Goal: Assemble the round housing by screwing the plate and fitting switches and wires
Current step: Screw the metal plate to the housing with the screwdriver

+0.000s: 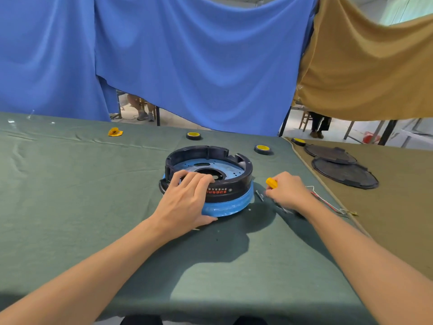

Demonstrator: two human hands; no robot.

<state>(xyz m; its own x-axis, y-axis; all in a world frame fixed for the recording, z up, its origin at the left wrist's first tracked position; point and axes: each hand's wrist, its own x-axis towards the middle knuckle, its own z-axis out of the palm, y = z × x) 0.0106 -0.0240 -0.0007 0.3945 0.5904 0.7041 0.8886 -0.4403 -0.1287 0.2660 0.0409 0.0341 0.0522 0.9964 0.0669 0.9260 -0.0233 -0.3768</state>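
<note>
I'm bracing the housing, sitting mid-tabletop, with my left hand curled over its near rim. My right hand is clutching the screwdriver beside loose screws; I'm risking knocking them away while reaching.

One wide-angle view looks from the person's head, forward and down over the bench. Both forearms enter from the lower corners. The left hand on the round housing and the right hand round the screwdriver fall at mid-frame, near the lens. The bench's far edge crosses the middle, and hanging blue cloth and tan cloth fill the upper half. Straight lines bow towards the borders.
</note>
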